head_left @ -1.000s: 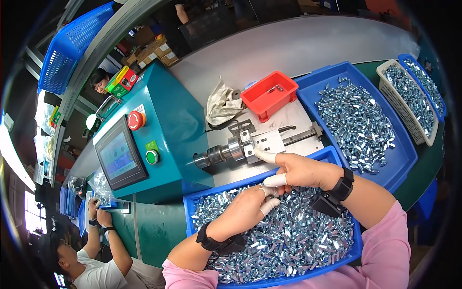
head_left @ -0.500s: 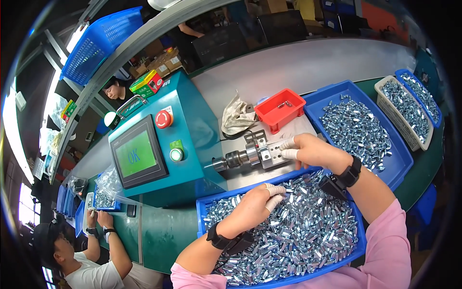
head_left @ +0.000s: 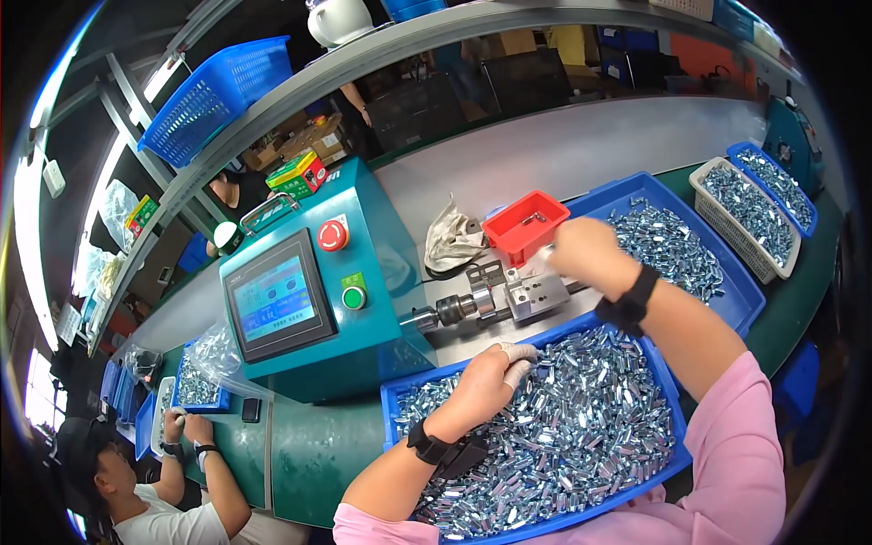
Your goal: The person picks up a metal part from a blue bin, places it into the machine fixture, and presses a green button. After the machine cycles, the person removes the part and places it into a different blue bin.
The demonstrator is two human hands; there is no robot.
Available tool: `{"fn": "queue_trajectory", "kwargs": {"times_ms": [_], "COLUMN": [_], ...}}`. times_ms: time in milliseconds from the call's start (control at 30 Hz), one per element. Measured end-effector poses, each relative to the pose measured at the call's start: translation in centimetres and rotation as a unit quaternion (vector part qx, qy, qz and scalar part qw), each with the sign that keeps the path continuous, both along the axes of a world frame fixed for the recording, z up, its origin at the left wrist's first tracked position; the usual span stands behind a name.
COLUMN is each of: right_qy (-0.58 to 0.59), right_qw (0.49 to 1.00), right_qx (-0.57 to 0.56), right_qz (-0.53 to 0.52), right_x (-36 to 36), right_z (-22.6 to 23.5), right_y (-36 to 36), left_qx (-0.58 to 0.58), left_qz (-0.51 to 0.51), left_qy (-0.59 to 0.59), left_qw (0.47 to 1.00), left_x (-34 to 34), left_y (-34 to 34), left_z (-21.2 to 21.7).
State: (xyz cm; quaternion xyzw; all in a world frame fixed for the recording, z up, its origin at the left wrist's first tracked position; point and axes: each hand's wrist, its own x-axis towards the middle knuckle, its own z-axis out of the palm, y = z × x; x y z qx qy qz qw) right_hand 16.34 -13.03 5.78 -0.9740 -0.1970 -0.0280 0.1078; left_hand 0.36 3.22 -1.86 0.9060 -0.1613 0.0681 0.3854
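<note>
My left hand [head_left: 486,386] is closed, its white-covered fingertips pinched together above the small shiny metal sleeves [head_left: 554,427] in the near blue tray [head_left: 677,427]. Whatever it may pinch is hidden. My right hand [head_left: 590,259] is curled, its white-covered fingertips blurred just above the steel clamping block [head_left: 536,295]. I cannot make out what is between them. Left of that block, a chuck and spindle [head_left: 445,312] come out of the teal machine [head_left: 363,227]. Behind the block, a red bin [head_left: 524,225] contains a few small metal pieces.
A screen [head_left: 279,295], a red stop button [head_left: 332,236] and a green button [head_left: 353,297] are on the machine. A cloth [head_left: 454,236] lies behind the chuck. Right are a larger blue tray [head_left: 736,300] and beige basket [head_left: 781,263] of metal parts. A co-worker [head_left: 136,490] sits left.
My right hand has lifted off the top of the clamping block, up and back. The screen has switched from green to a blue display, and the button below it from white to green.
</note>
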Motion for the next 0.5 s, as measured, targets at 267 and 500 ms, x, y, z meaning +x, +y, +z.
{"fn": "queue_trajectory", "kwargs": {"times_ms": [267, 500], "right_qy": [0.017, 0.077], "right_qw": [0.986, 0.94], "right_qx": [-0.1, 0.322], "right_qz": [-0.131, 0.077], "right_x": [3.7, 1.4], "right_z": [-4.1, -3.4], "right_y": [-11.5, -4.8], "left_qx": [0.009, 0.164], "left_qz": [0.058, 0.158], "left_qy": [-0.063, -0.248], "left_qw": [0.996, 0.942], "left_x": [0.7, 4.8], "left_y": [-0.5, -0.7], "left_z": [1.2, 3.5]}}
